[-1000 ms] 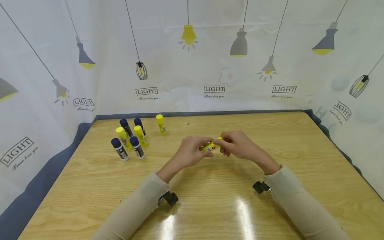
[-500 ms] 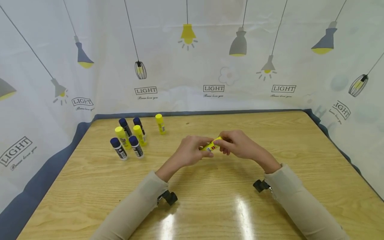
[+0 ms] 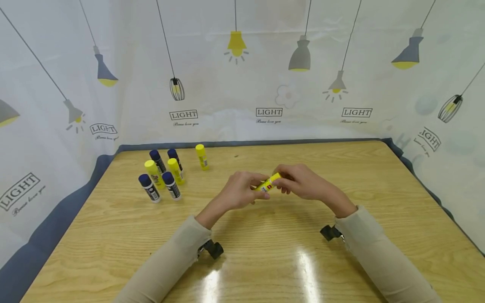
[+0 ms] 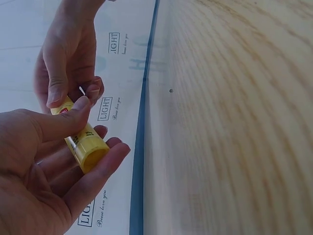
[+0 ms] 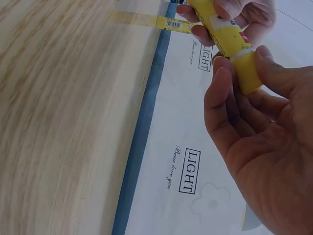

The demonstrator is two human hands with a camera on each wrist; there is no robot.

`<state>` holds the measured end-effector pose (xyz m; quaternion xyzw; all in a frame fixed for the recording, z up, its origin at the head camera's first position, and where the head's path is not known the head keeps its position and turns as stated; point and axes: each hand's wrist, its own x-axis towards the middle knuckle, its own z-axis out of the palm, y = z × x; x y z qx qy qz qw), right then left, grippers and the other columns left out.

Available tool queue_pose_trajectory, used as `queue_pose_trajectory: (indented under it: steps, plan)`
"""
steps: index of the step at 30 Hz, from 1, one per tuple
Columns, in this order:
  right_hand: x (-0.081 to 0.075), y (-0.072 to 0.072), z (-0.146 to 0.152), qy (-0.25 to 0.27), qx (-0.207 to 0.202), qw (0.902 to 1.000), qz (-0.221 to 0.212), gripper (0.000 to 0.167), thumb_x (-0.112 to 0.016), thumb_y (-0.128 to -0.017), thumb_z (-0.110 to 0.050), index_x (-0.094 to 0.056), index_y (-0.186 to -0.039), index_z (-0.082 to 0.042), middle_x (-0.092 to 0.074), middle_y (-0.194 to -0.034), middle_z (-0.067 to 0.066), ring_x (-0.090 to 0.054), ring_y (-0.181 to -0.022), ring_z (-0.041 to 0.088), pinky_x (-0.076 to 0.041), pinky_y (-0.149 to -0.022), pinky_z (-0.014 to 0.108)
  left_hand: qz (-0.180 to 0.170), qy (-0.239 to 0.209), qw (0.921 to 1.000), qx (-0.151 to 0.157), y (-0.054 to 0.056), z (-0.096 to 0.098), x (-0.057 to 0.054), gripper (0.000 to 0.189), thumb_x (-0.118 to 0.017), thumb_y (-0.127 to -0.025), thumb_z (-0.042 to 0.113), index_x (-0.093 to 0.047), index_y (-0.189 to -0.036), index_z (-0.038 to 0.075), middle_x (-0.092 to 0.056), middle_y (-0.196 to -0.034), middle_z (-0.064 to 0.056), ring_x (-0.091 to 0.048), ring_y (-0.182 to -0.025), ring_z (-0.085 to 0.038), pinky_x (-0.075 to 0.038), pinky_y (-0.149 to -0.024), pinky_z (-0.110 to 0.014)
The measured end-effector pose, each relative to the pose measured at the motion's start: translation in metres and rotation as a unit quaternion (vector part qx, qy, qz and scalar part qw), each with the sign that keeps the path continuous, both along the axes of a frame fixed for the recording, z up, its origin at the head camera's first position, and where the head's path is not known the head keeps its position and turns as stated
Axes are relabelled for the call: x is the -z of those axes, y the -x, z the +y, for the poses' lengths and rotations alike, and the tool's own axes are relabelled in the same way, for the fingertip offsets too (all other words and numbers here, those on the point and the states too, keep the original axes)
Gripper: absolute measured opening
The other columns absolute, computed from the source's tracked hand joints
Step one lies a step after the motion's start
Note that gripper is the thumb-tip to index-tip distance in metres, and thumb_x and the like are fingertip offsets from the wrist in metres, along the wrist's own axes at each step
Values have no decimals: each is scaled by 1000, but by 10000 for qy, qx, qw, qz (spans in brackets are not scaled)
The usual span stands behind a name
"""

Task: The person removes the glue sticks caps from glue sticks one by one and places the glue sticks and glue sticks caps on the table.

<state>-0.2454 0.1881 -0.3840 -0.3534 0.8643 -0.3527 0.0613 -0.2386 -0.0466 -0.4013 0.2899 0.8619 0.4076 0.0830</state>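
Note:
A yellow glue stick (image 3: 268,184) is held tilted above the table between both hands in the head view. My left hand (image 3: 239,191) grips its body, thumb on one side and fingers on the other; the left wrist view shows the base end (image 4: 93,152) by the fingers. At the opposite end my right hand (image 3: 303,183) holds the yellow cap (image 5: 247,73) between thumb and fingers. A pale band (image 5: 241,52) shows beside the cap in the right wrist view. Part of the label is hidden by the left thumb (image 4: 73,117).
Toward the table's back left stand several upright glue sticks, some with navy caps (image 3: 145,180) and some yellow (image 3: 175,170). One more yellow glue stick (image 3: 202,157) stands apart to their right. A printed curtain (image 3: 269,84) rises behind the wooden table (image 3: 265,248).
The right thumb and fingers have shifted slightly on the cap, so more of its yellow surface shows. The left hand keeps its grip nearly unmoved.

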Motion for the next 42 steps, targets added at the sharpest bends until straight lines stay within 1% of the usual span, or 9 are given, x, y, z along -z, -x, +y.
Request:
queue_pose_trajectory:
  steps: [7,11,15,18,22,29,32,36,42]
  plan:
    - [-1,-1,0,68,60,9999,-76,13,-63,-104,-18,-67,-109,-7,-68,-81,5,-65,-69,15,-55,-62,28,-244,-85,9997,-10,0,-1,0,47,-82,-90,16,-69,-135,13,-78,-118,-11,-77,-97,-22,-63,-63,-36]
    - [-1,-2,-1,139,491,9980,-360,18,-63,-105,-27,-69,-103,-10,-70,-82,10,-66,-69,25,-56,-61,33,277,234,9993,-114,-2,0,0,46,-83,-89,19,-71,-133,13,-78,-119,-8,-77,-99,-20,-63,-70,-32]
    - [1,-3,0,113,723,9947,-718,32,-58,-107,-37,-70,-94,-10,-70,-77,15,-67,-67,36,-58,-62,45,1043,650,9924,-59,-2,1,2,42,-84,-88,22,-74,-128,13,-79,-116,-5,-76,-101,-18,-61,-82,-32]
    - [2,-3,0,64,707,9935,-891,37,-56,-108,-38,-70,-92,-7,-70,-76,17,-67,-65,38,-59,-64,50,1250,800,9889,24,-2,2,4,42,-84,-88,23,-74,-128,13,-79,-115,-4,-76,-99,-17,-59,-82,-34]
    - [2,-3,-1,38,665,9948,-765,35,-57,-108,-35,-71,-95,-6,-71,-77,15,-69,-66,35,-59,-65,50,1301,857,9878,14,-1,2,5,43,-83,-89,24,-73,-129,13,-79,-114,-4,-75,-97,-17,-58,-79,-33]
    - [-1,-2,-1,58,545,9971,-535,23,-59,-107,-26,-71,-100,-7,-73,-83,16,-71,-73,35,-60,-68,48,1116,803,9905,-10,3,3,5,44,-83,-90,25,-72,-131,13,-78,-117,-6,-76,-100,-19,-60,-82,-38]
    - [-3,-1,1,38,425,9983,-408,19,-60,-106,-22,-70,-100,-7,-71,-80,10,-69,-71,30,-60,-65,39,997,754,9922,1,4,4,5,45,-83,-90,25,-72,-131,13,-78,-118,-7,-77,-102,-20,-60,-82,-38]
    - [-4,-1,3,60,299,9994,-176,14,-63,-105,-20,-70,-102,-8,-69,-78,2,-67,-69,23,-55,-62,28,660,609,9960,13,4,3,4,45,-82,-90,24,-71,-132,13,-78,-119,-9,-78,-97,-20,-60,-72,-31]
    - [-4,1,4,211,213,9995,82,8,-69,-100,-14,-71,-107,-9,-73,-84,7,-65,-70,11,-53,-61,26,54,131,9999,43,4,1,6,43,-82,-90,18,-71,-131,11,-77,-120,-13,-78,-94,-22,-59,-57,-23]
